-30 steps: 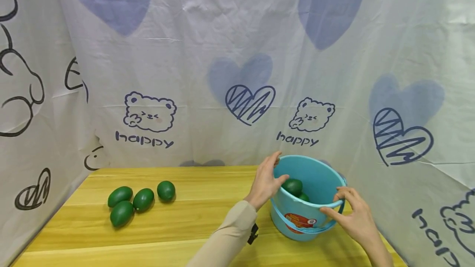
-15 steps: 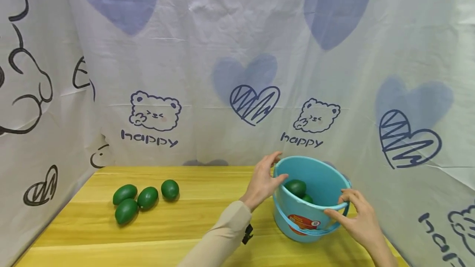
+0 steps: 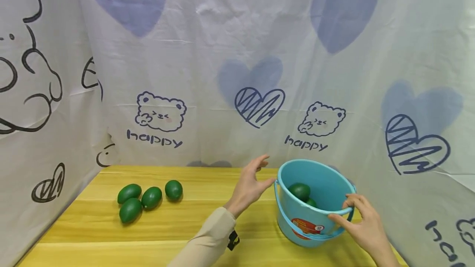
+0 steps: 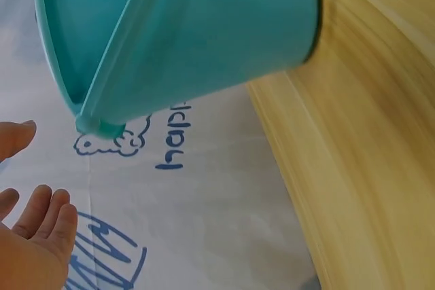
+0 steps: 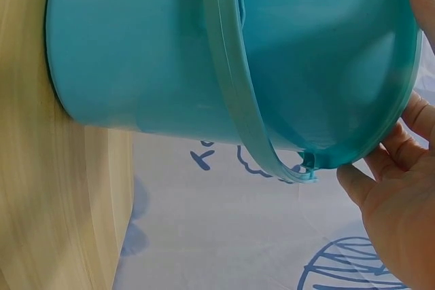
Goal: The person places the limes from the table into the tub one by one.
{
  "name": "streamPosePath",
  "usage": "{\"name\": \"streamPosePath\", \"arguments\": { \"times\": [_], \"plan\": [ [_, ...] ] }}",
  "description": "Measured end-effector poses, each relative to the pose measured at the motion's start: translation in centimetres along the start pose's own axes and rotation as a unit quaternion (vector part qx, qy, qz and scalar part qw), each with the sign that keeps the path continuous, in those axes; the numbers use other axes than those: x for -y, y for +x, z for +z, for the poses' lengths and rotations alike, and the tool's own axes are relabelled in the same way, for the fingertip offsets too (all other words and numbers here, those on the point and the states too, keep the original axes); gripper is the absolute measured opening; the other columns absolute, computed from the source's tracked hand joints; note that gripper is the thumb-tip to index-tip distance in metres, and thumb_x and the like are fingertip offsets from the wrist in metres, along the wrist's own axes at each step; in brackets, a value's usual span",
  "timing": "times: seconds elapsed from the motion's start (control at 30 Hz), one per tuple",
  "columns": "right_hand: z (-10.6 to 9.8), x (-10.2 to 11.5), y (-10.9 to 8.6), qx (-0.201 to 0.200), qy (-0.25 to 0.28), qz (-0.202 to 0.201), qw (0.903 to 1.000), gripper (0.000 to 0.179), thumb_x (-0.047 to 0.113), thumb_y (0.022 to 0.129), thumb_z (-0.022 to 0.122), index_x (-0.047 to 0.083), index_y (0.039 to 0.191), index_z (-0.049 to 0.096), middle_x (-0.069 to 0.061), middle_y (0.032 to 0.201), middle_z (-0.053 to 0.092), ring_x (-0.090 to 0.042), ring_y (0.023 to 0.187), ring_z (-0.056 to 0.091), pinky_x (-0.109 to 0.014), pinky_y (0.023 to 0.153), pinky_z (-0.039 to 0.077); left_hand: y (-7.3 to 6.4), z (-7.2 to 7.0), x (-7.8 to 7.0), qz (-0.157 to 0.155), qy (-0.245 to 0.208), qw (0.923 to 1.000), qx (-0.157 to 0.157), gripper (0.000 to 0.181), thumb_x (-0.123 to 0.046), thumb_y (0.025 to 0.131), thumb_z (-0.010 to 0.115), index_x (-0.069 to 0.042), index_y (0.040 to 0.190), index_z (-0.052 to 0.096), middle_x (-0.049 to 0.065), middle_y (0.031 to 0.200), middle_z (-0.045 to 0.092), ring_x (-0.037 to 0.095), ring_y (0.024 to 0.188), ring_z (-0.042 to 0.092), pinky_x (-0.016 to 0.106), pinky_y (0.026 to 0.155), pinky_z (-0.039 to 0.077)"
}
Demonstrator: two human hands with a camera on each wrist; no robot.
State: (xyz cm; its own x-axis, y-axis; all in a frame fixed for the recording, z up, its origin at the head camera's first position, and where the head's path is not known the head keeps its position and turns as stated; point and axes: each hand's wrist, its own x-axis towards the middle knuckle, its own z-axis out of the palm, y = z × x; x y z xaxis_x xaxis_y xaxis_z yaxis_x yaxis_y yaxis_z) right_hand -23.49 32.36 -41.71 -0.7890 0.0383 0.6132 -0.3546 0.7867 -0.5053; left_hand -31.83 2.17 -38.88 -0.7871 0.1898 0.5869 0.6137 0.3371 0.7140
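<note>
- Right hand (image 3: 365,221): on the bucket (image 3: 291,205), right side; thumb and curled fingers appear to pinch the rim.
- Left hand (image 3: 249,186): off the bucket, just left of its rim; fingers relaxed, holding nothing.
- Step reads as steadying the bucket. My take: one-sided hold could skew it, so squeeze evenly, don't press down on the rim, and have the left thumb clear the handle (image 3: 322,237).
- Bucket stands on the table (image 3: 215,184); looks upright, mouth up, long axis vertical, label (image 3: 307,227) facing the person. Handle hangs across its near side.
- In bucket: at least two green fruits (image 3: 299,192), lower one mostly hidden. Would likely roll if tipped.
- Well left of bucket: four loose fruits (image 3: 151,197). Three have long axes slanting, far ends bucketward; the one nearest the bucket looks rounder.
</note>
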Motion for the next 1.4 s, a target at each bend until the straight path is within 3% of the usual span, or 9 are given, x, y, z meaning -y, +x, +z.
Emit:
{"name": "streamPosePath", "arguments": {
  "times": [0.3, 0.73, 0.9, 1.17, 1.4],
  "plan": [
    [-0.2, -0.2, 0.0, 0.003, -0.005, 0.003, 1.0000, 0.039, 0.024, 0.069, 0.090, 0.014, 0.086, 0.056, -0.017, 0.119, 0.058, -0.043, 0.115, 0.051, -0.064, 0.091, 0.040, -1.5, -2.4, 1.8, -0.010, 0.007, 0.9998, -0.013, 0.062, -0.011, 0.084, 0.076, -0.013, 0.141, 0.051, 0.010, 0.129, 0.061, 0.029, 0.119, 0.058, 0.043, 0.104, 0.048],
    [-0.1, -0.2, 0.2, -0.002, -0.011, -0.012, 0.9999, 0.038, 0.022, 0.068, 0.090, 0.014, 0.085, 0.056, -0.018, 0.119, 0.058, -0.045, 0.114, 0.052, -0.064, 0.089, 0.042, -3.0, -4.8, 4.0, -0.037, -0.008, 0.9991, -0.021, 0.056, -0.011, 0.087, 0.074, -0.016, 0.138, 0.054, 0.010, 0.127, 0.062, 0.029, 0.118, 0.059, 0.046, 0.103, 0.048],
    [0.0, -0.4, 0.0, -0.002, -0.006, -0.009, 0.9999, 0.038, 0.021, 0.068, 0.090, 0.015, 0.085, 0.056, -0.017, 0.119, 0.058, -0.045, 0.114, 0.051, -0.064, 0.090, 0.041, -3.4, -5.8, 4.9, -0.041, 0.006, 0.9986, -0.032, 0.049, -0.011, 0.087, 0.074, -0.013, 0.134, 0.058, 0.011, 0.126, 0.064, 0.029, 0.116, 0.060, 0.048, 0.100, 0.049],
    [-0.1, -0.4, 0.1, -0.003, -0.002, -0.013, 0.9999, 0.039, 0.021, 0.068, 0.090, 0.015, 0.085, 0.056, -0.018, 0.118, 0.059, -0.046, 0.114, 0.052, -0.065, 0.090, 0.041, -3.7, -7.1, 6.4, -0.069, 0.017, 0.9956, -0.062, 0.042, -0.008, 0.086, 0.074, -0.007, 0.127, 0.063, 0.011, 0.125, 0.066, 0.030, 0.113, 0.062, 0.048, 0.098, 0.050],
    [-0.2, -0.1, 0.0, 0.002, -0.005, -0.002, 1.0000, 0.039, 0.023, 0.069, 0.090, 0.014, 0.086, 0.056, -0.017, 0.120, 0.058, -0.046, 0.116, 0.050, -0.066, 0.090, 0.040, -4.1, -8.5, 7.7, -0.114, 0.042, 0.9897, -0.075, 0.041, -0.011, 0.087, 0.073, -0.004, 0.126, 0.064, 0.015, 0.125, 0.066, 0.032, 0.115, 0.061, 0.047, 0.099, 0.049]
  ]
}}
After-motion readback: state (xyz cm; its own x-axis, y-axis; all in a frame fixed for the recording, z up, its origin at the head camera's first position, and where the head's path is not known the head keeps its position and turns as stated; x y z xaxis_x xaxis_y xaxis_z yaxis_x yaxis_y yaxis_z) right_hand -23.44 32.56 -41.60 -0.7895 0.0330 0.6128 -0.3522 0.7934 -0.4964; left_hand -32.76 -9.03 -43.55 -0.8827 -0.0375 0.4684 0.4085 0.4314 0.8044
